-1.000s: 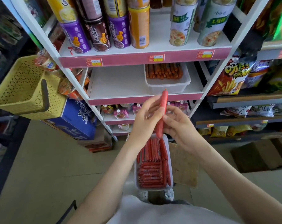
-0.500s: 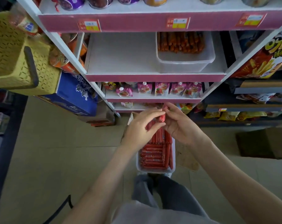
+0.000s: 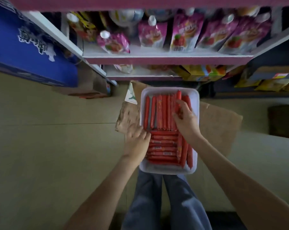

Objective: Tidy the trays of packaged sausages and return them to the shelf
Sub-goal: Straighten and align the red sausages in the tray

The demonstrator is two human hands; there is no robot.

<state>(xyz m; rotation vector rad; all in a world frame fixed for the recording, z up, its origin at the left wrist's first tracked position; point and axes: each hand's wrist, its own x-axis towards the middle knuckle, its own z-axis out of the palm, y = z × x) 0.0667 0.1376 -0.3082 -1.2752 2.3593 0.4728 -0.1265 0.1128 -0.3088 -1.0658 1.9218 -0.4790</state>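
Before the shelf [image 3: 157,54], a white tray [image 3: 165,170] is seen from the head view, just beyond a pair of legs in jeans [image 3: 157,205]; what carries it cannot be told. The tray is filled with red sausages [image 3: 162,112]: a far row laid lengthwise, a near stack laid crosswise. The left hand [image 3: 137,140] is rested on the tray's left rim, thumb inside against the stack and fingers outside; whether the rim is gripped cannot be told. One sausage [image 3: 178,97] at the right of the far row is pinched by the curled fingers of the right hand [image 3: 185,118]. Pink pouches [image 3: 183,34] are stood on the shelf, a blue box [image 3: 24,47] is placed to its left, and cardboard [image 3: 218,127] is spread on the floor [image 3: 57,146] beside the tray.
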